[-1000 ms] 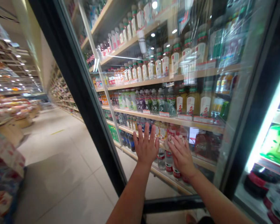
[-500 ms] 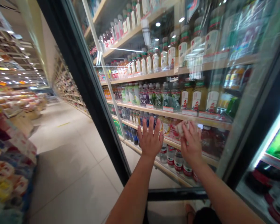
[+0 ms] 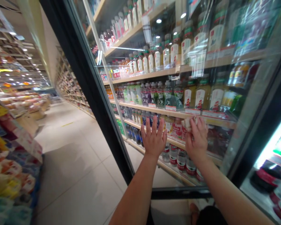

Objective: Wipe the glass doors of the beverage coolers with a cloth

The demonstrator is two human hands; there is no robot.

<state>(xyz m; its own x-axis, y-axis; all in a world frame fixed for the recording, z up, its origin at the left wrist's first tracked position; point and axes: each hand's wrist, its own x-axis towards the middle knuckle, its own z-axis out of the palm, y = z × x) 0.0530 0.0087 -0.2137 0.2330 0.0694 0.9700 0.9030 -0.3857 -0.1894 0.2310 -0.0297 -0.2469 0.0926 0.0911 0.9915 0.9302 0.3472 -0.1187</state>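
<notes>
My left hand (image 3: pixel 154 139) lies flat against the glass of an open cooler door (image 3: pixel 245 93), fingers spread and empty. Just to its right, my right hand (image 3: pixel 196 139) presses a small crumpled white cloth (image 3: pixel 188 122) against the same glass, fingers curled over it. Behind the glass I see wooden shelves (image 3: pixel 173 114) lined with drink bottles (image 3: pixel 159 93), partly veiled by reflections. The door's black frame (image 3: pixel 93 90) runs diagonally to the left of my hands.
A tiled aisle (image 3: pixel 72 156) stretches away at the left, with long shelving beyond. Bagged goods (image 3: pixel 7 175) pile up at the near left. The lit cooler interior (image 3: pixel 278 156) stands at the far right. A foot (image 3: pixel 194 212) shows below the door.
My right hand has slid up and to the right along the glass, and the white cloth now shows under its fingers. My left hand stays flat on the glass.
</notes>
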